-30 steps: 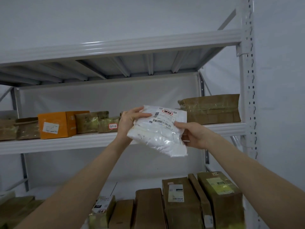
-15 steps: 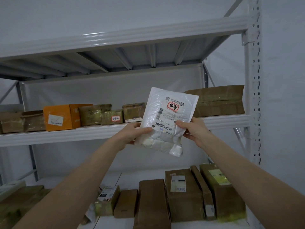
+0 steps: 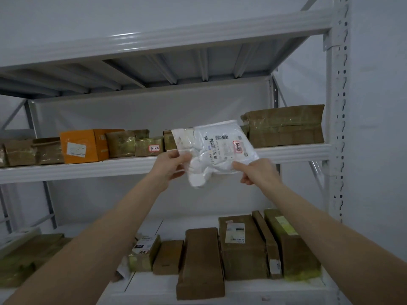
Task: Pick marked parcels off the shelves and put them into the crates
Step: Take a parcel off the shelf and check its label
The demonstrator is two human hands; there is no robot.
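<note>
Parcel storeroom or small warehouse. Grey steel rack [image 3: 167, 38], slotted upright [image 3: 340, 106], ribbed shelf undersides. Middle shelf [image 3: 88, 170]: row of tape-wrapped brown cartons [image 3: 286, 126], orange box [image 3: 83, 146] with shipping label, small carton with handwritten sticker [image 3: 154, 148]. Lower shelf [image 3: 154, 289]: more brown parcels lying flat, one with barcode label [image 3: 235, 233]. White poly mailer [image 3: 220, 148] bears barcodes and red-outlined mark. Plain white walls [image 3: 378, 128] behind and beside rack.

Left hand [image 3: 172, 165] and right hand [image 3: 255, 173] pinch a white parcel [image 3: 214, 150] before the middle shelf [image 3: 88, 167].
</note>
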